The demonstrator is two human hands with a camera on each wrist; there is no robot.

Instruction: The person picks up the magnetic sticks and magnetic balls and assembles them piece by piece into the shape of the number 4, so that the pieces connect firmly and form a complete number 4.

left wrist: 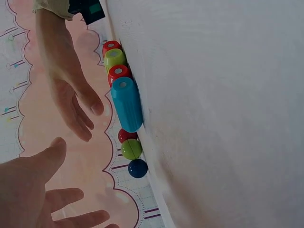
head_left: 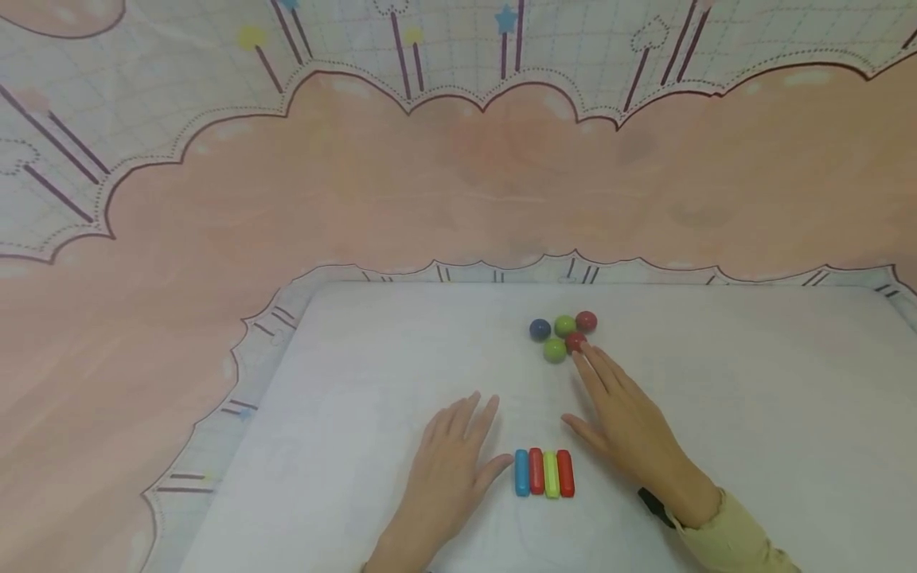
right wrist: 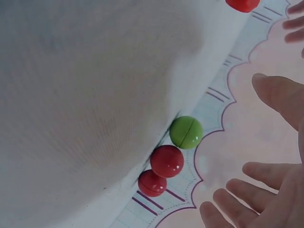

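Observation:
Several short coloured sticks lie side by side on the white tabletop: a blue stick [head_left: 521, 473], a red stick [head_left: 536, 471], a yellow-green stick [head_left: 551, 475] and another red stick [head_left: 566, 473]. My left hand [head_left: 446, 473] is left of them, fingers spread, thumb tip close to the blue stick. Farther back sits a cluster of balls: blue ball [head_left: 540, 329], green balls [head_left: 555, 351] and red balls [head_left: 586, 321]. My right hand [head_left: 634, 426] reaches toward it with fingers extended, fingertips overlapping the near red ball in the head view; contact is unclear. Neither hand holds anything.
The white table [head_left: 387, 342] has its far edge just behind the balls. A pink and white patterned cloth [head_left: 430, 183] covers the area beyond and to the left. A dark band [head_left: 655, 506] is on the right wrist beside a light sleeve [head_left: 734, 533].

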